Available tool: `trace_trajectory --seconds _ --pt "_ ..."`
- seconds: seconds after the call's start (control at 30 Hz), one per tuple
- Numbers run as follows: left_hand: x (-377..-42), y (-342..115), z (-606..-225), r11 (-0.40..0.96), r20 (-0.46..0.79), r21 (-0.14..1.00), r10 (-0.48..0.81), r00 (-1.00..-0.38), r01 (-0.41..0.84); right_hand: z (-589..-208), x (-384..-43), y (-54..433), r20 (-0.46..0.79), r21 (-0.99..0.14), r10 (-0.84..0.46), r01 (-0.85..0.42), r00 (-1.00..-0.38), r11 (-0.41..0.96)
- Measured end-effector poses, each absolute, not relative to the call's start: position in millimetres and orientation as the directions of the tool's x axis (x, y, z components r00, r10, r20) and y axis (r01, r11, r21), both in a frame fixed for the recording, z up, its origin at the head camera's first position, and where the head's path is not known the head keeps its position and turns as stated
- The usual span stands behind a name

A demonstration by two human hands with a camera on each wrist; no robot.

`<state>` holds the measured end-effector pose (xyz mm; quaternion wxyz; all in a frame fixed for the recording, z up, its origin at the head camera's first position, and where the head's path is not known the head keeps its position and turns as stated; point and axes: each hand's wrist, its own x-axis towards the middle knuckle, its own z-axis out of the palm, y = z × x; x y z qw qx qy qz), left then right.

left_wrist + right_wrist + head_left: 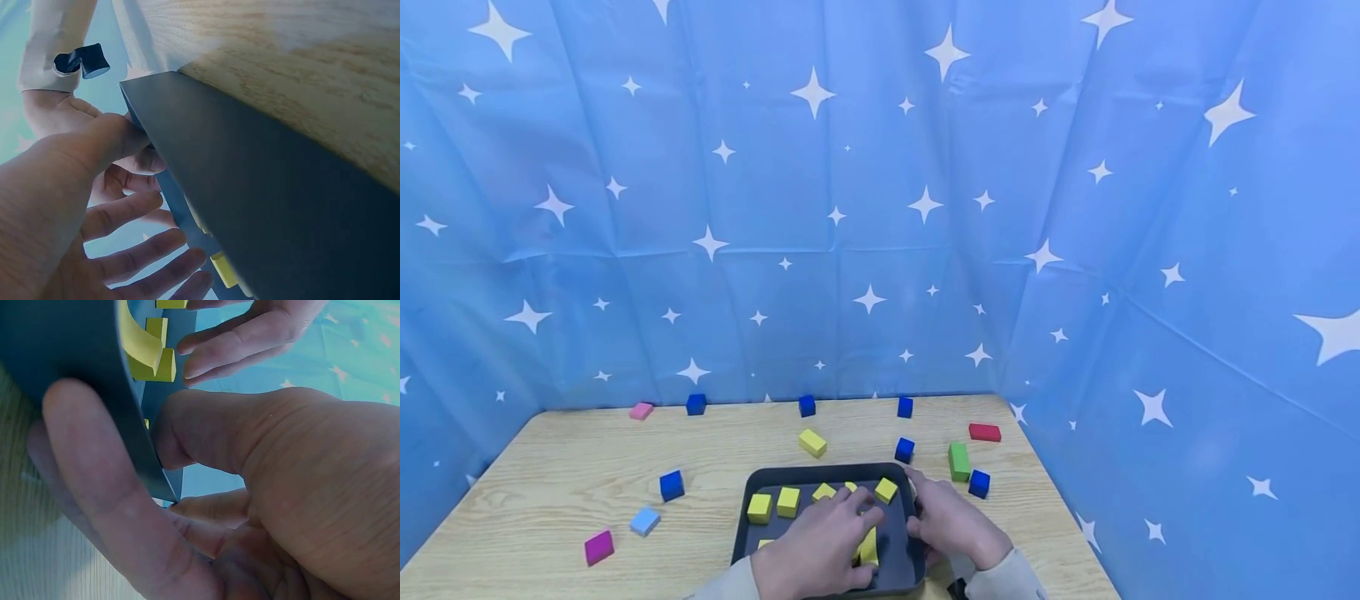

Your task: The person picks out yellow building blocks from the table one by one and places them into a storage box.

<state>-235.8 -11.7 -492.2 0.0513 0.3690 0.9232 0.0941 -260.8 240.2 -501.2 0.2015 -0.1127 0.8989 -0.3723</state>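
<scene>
A dark grey tray (820,472) stands near the front of the wooden table, with several yellow blocks (759,509) lying in it. Over its middle hovers my left hand (826,540), fingers spread and slightly bent; the left wrist view shows nothing held by them. My right hand (955,521) grips the tray's right side. In the right wrist view, its thumb (203,428) is inside the rim and its fingers press the outer wall (69,337). A curved yellow block (140,340) shows inside the tray there. The left hand hides some blocks in the head view.
Beyond the tray lie a yellow block (812,443) and several dark blue blocks (905,451). A green block (958,462) and a red one (985,432) are at right. Light blue (645,522) and magenta (598,547) blocks lie left. A starry blue curtain (880,167) borders the table.
</scene>
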Motion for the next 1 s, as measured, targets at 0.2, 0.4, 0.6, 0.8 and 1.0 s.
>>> trace_trajectory --seconds 0.2,0.4,0.6,0.8,1.0 --pt "-237.0 -14.1 -487.8 0.72 0.009 0.185 0.679 -0.734 0.669 -499.6 -260.3 239.3 -0.286 -0.716 -0.343 -0.038 -0.895 0.697" --pt "-241.4 -18.6 -487.1 0.721 0.053 0.163 0.675 -0.736 0.674 -500.6 -259.3 239.2 -0.282 -0.723 -0.34 -0.035 -0.897 0.69" --pt "-249.3 -24.4 -485.8 0.738 0.095 0.152 0.651 -0.753 0.657 -500.2 -259.8 238.6 -0.293 -0.719 -0.333 -0.023 -0.896 0.695" --pt "-256.7 -31.8 -484.1 0.754 0.172 0.173 0.61 -0.774 0.633 -500.2 -258.6 238.6 -0.287 -0.724 -0.349 -0.036 -0.892 0.688" --pt "-266.3 -37.7 -482.6 0.78 0.225 0.152 0.571 -0.789 0.608 -501.2 -260.0 238.8 -0.298 -0.711 -0.335 -0.026 -0.894 0.702"
